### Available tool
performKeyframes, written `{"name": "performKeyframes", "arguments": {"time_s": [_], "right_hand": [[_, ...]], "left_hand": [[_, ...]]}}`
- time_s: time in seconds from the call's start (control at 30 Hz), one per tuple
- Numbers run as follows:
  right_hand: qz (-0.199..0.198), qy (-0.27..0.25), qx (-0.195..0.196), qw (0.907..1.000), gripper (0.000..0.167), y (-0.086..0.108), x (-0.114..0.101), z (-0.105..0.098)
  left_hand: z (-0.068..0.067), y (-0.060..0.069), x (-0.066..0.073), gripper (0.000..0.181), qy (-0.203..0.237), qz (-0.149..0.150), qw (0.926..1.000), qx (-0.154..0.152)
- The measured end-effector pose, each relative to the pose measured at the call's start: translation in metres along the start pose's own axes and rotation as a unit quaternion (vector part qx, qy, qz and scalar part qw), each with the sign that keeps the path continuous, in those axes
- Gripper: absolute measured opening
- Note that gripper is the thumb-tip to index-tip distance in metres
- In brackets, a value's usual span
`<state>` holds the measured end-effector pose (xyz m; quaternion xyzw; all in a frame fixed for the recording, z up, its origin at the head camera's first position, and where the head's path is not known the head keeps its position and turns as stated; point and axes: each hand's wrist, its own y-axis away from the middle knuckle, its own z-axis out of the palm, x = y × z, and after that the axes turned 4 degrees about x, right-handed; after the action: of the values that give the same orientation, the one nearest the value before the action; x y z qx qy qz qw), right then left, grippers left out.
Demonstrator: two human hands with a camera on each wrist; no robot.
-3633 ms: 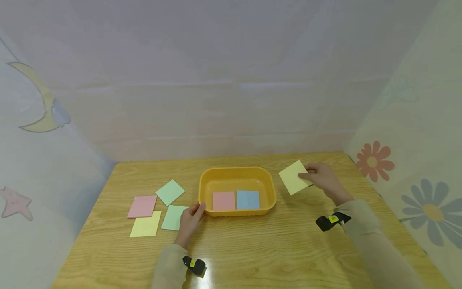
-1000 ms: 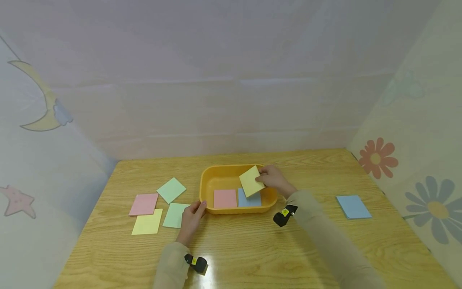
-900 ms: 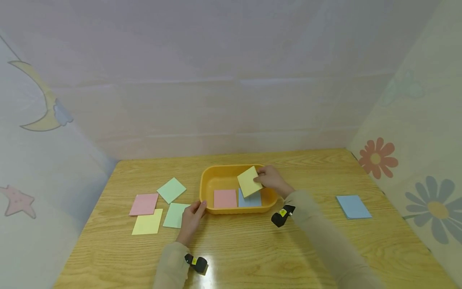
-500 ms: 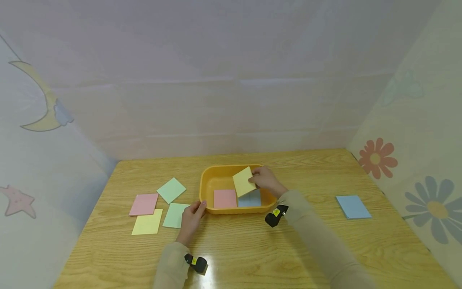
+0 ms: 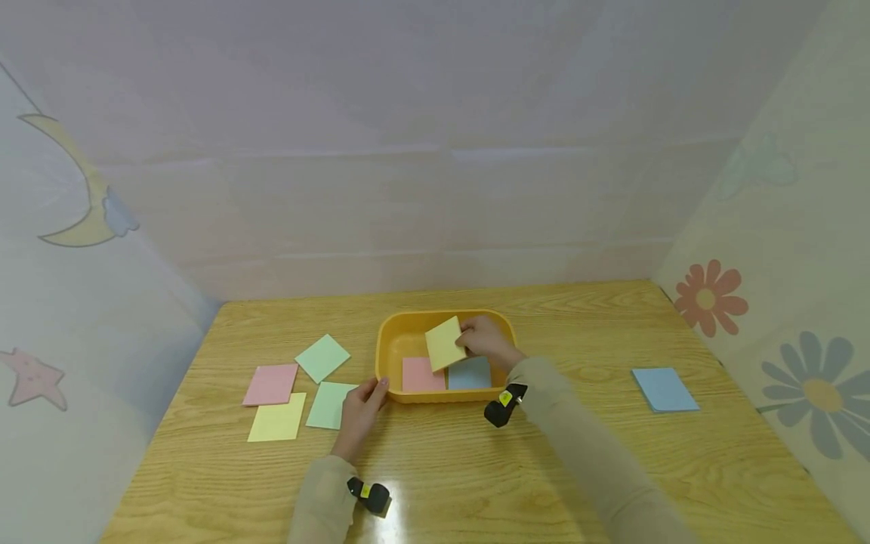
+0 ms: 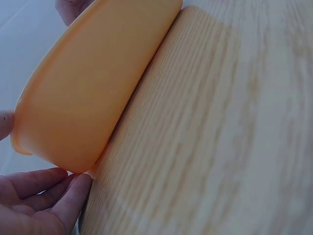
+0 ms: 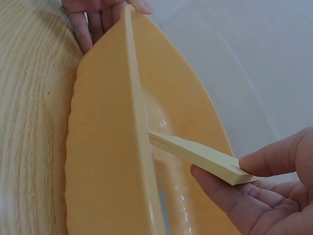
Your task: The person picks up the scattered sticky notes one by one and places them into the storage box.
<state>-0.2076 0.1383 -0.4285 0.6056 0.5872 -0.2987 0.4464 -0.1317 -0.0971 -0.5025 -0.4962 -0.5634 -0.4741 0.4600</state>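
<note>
My right hand (image 5: 486, 340) pinches a yellow sticky-note pad (image 5: 445, 344) by its right edge, tilted above the inside of the orange tray (image 5: 401, 332). In the right wrist view the pad (image 7: 200, 156) lies between thumb and fingers of the hand (image 7: 274, 191). Below it in the tray lie a pink pad (image 5: 418, 375) and a blue pad (image 5: 470, 375), side by side. My left hand (image 5: 361, 415) holds the tray's front left corner, thumb on the rim; in the left wrist view its fingers (image 6: 71, 196) touch the tray's outer wall (image 6: 88, 88).
Left of the tray lie two green pads (image 5: 322, 358) (image 5: 329, 406), a pink pad (image 5: 271, 385) and a yellow pad (image 5: 277, 419), the pink one overlapping the yellow. A blue pad (image 5: 664, 390) lies at the right of the wooden table (image 5: 462, 476). Patterned cloth walls surround the table.
My right hand has brought the yellow pad from right of the tray to above it, then further left, now partly over the pink pad. The left hand stays at the tray's corner.
</note>
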Motion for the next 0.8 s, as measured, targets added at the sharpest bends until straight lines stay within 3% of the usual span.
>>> {"name": "performKeyframes", "arguments": {"time_s": [0.27, 0.5, 0.8], "right_hand": [[0.008, -0.029, -0.017, 0.9994, 0.032, -0.004, -0.003, 0.01], [0.025, -0.052, -0.019, 0.9981, 0.019, -0.006, -0.006, 0.02], [0.036, -0.069, -0.015, 0.9969, 0.016, -0.01, -0.007, 0.031]], "left_hand": [[0.001, 0.0, 0.0, 0.057, 0.005, -0.002, 1.0, 0.001], [0.002, 0.0, 0.001, 0.053, -0.001, -0.006, 0.9999, 0.01], [0.003, 0.001, 0.001, 0.056, 0.0, 0.002, 1.0, 0.003]]}}
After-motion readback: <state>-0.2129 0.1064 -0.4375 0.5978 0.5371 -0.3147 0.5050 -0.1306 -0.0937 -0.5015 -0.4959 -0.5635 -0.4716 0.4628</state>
